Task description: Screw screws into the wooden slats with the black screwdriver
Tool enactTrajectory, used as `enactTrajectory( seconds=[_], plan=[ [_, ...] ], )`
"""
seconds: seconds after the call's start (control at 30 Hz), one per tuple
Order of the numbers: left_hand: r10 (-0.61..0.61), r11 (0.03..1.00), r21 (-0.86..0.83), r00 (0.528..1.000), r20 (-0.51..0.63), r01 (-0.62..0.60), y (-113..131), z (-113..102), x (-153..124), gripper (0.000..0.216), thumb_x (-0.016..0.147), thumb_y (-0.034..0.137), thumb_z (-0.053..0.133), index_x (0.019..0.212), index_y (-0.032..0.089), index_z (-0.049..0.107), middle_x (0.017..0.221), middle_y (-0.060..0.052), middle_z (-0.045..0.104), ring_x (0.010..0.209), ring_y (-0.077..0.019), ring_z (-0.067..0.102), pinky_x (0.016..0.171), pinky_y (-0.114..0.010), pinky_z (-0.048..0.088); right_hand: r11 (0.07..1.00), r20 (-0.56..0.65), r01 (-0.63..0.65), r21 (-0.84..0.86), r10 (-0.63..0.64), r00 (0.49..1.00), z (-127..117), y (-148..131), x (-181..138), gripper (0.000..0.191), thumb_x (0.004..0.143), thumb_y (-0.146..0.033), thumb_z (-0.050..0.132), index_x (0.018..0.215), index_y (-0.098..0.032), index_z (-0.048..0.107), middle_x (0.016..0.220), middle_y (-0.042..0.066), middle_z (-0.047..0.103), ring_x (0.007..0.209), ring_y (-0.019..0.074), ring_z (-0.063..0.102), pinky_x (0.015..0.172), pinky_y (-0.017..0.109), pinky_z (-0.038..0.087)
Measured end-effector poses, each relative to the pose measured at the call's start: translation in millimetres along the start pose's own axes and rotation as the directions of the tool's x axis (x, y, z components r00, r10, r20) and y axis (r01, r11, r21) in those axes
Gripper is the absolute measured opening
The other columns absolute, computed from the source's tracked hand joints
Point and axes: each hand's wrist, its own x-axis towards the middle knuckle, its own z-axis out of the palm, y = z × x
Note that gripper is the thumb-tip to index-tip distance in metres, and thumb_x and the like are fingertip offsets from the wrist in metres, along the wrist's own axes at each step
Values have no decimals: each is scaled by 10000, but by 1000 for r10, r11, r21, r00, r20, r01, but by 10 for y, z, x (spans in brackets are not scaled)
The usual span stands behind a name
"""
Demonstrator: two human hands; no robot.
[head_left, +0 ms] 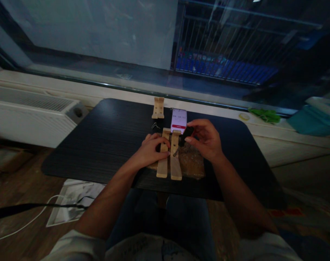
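My left hand [151, 149] is closed around the middle of a light wooden bracket-like piece [162, 169], thumb and fingers on its sides. Beside it lies a second matching wooden piece [176, 171], with a hole in its upper half and a small greyish pin or screw [176, 152] on it. My right hand [207, 139] pinches a small black object [187, 135] just above the second piece's far end; its kind is unclear. Both wooden pieces rest on a brown, shiny-looking board [193, 163].
The dark table [99, 145] also carries a lit phone [179, 120] showing a timer, more wooden pieces [158, 108] and some small metal parts [155, 125]. On the sill sit tape [244, 116], a green cloth [265, 115] and a teal container [306, 119]. A radiator [31, 112] stands left.
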Motion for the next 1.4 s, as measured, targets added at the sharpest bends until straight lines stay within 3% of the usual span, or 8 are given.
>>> enactTrajectory(
  seconds=[0.23, 0.37, 0.5, 1.1, 1.4],
  plan=[
    [-29, 1000, -4, 1000, 2, 29, 23, -4, 2, 180, 758, 280, 692, 927, 217, 684, 1040, -41, 556, 1074, -272, 460, 1000, -441, 349, 1000, -10, 16, 11, -16, 1000, 1, -27, 2, 316, 770, -367, 743, 1039, -318, 584, 813, -31, 588, 655, 119, 578, 514, 254, 462],
    [-25, 1000, -4, 1000, 4, 25, 25, -8, -1, 175, 761, 283, 682, 923, 217, 682, 1049, -38, 553, 1066, -272, 464, 997, -450, 349, 996, 88, 7, 91, -15, 996, -11, -64, -18, 275, 864, -323, 633, 1124, -302, 547, 1013, 9, 676, 829, 141, 664, 634, 280, 523],
    [-27, 1000, -5, 1000, 2, 27, 29, -12, -6, 181, 758, 285, 680, 928, 225, 684, 1029, -32, 545, 1054, -273, 460, 987, -445, 357, 981, 147, -31, 189, 3, 989, -15, -82, -26, 258, 906, -253, 576, 1154, -304, 526, 973, -6, 700, 916, 137, 697, 705, 265, 539],
    [-22, 1000, -12, 1000, -3, 22, 19, -2, -2, 163, 767, 274, 688, 919, 216, 685, 1025, -36, 539, 1061, -269, 461, 999, -449, 350, 995, 34, -5, 103, 2, 999, 2, -16, 12, 376, 770, -341, 740, 1088, -327, 540, 864, -35, 625, 651, 116, 591, 499, 245, 463],
    [-16, 1000, -18, 1000, -7, 16, 9, 5, -8, 158, 766, 274, 690, 917, 227, 685, 1026, -33, 549, 1069, -272, 451, 998, -458, 361, 998, -53, 50, 47, -47, 997, 53, -8, 1, 350, 745, -326, 762, 1035, -325, 565, 787, -44, 553, 590, 107, 528, 479, 244, 446]
  ],
)
